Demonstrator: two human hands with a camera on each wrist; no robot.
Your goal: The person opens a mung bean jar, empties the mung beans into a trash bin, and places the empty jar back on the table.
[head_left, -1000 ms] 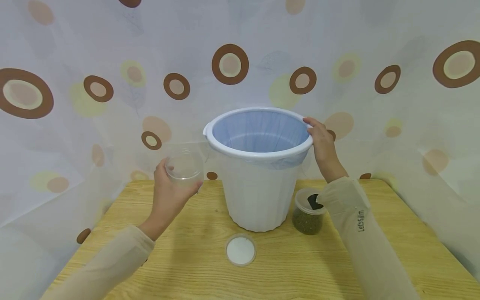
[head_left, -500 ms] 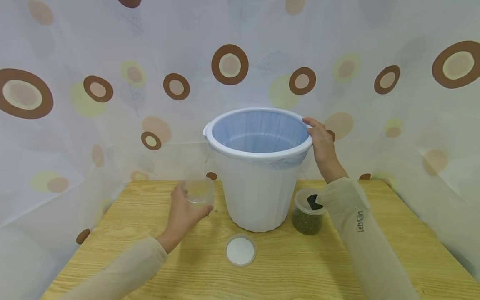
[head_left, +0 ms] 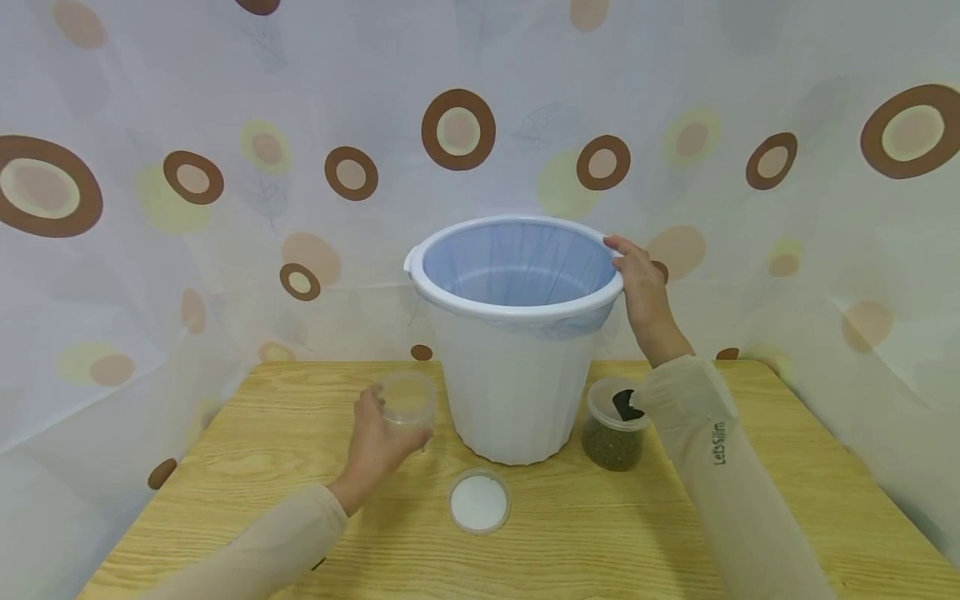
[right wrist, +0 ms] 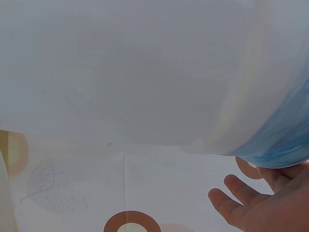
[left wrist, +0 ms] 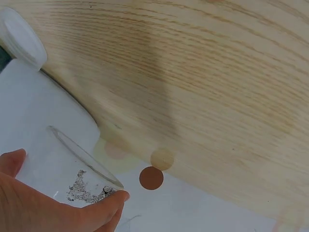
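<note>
In the head view, my left hand (head_left: 382, 442) grips a clear plastic tub (head_left: 408, 400) by its side, just left of a tall white trash bin (head_left: 517, 383). Dark flecks cling to the tub's wall (left wrist: 89, 191) in the left wrist view. Whether its base touches the table I cannot tell. My right hand (head_left: 641, 287) holds the bin's rim at the right, fingertips over the edge. Several loosely spread fingers (right wrist: 236, 198) show below the rim in the right wrist view. A thin bluish bag (head_left: 525, 258) lines the bin.
A white round disc (head_left: 480, 502), possibly a lid or shallow dish, lies on the wooden table (head_left: 570, 542) before the bin. Right of the bin stands a lidded clear tub (head_left: 615, 437) of dark green bits, partly behind the right sleeve. A patterned sheet (head_left: 262, 108) hangs behind.
The left hand has lowered the clear tub and brought it rightward, from beside the bin's upper part to near the table. The right hand stays on the rim.
</note>
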